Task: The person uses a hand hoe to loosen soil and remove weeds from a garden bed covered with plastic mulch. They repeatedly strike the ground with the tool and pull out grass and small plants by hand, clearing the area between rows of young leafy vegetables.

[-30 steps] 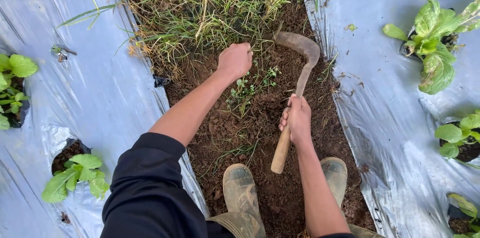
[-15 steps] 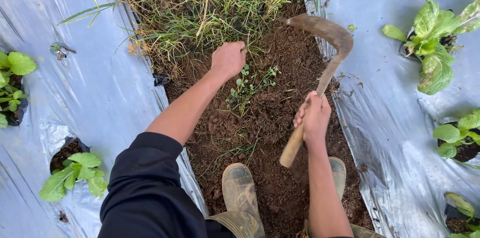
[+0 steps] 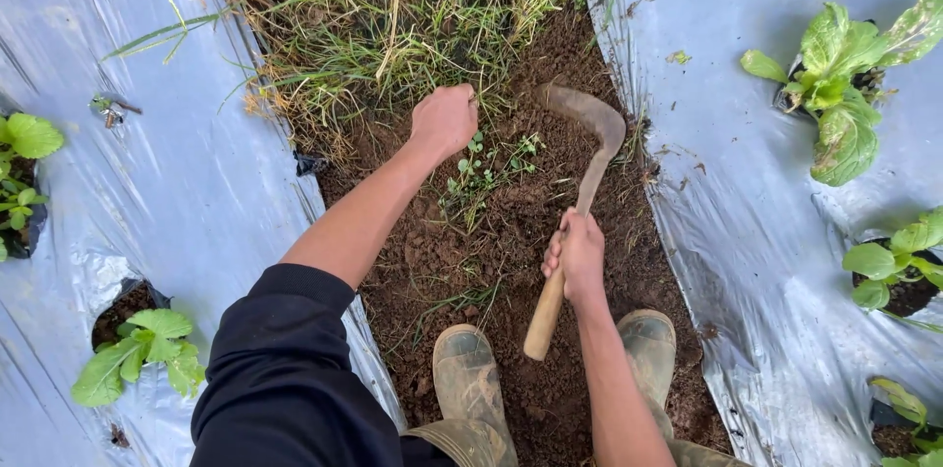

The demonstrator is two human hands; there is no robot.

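My right hand grips the wooden handle of a sickle; its curved, soil-stained blade lies down against the brown soil near the edge of the grass. My left hand is closed in a fist around stems at the base of a patch of long grass and weeds. Small green weeds grow in the soil between my two hands. My muddy boots stand on the soil strip below.
Silver plastic mulch sheets flank the soil strip on both sides. Leafy green plants grow through holes in the right sheet, and others through holes in the left.
The sickle was lifted up and to the right half a second ago, then came back down; its blade now rests at the soil near the grass. My left hand stayed on the grass.
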